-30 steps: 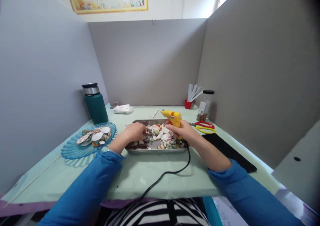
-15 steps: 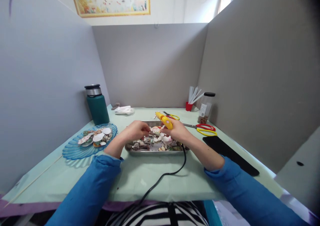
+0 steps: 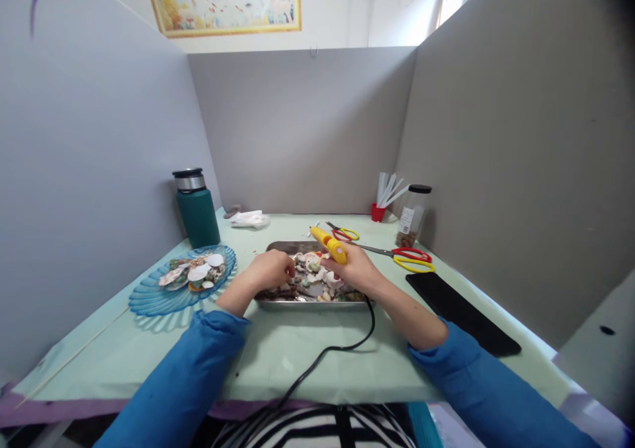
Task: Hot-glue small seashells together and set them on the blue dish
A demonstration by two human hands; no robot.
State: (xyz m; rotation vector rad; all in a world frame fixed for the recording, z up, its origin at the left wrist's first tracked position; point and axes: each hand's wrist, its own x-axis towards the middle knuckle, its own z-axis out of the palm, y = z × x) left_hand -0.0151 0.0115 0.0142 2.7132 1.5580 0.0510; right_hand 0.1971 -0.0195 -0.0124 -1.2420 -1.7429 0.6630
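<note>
The right hand [image 3: 353, 267] wraps one yellow glue gun [image 3: 329, 243], nozzle toward eleven. The left hand [image 3: 270, 269] curls over one metal tray [image 3: 315, 306] of many shells [image 3: 317, 276]; whether it pinches any, I cannot tell. From the tray, room runs at six to the table's [image 3: 397, 368] edge, crossed by one cord [image 3: 342, 348]. Two scissors [image 3: 413, 260] lie at one and three, one plate [image 3: 149, 296] at nine, one bottle [image 3: 197, 218] at ten.
</note>
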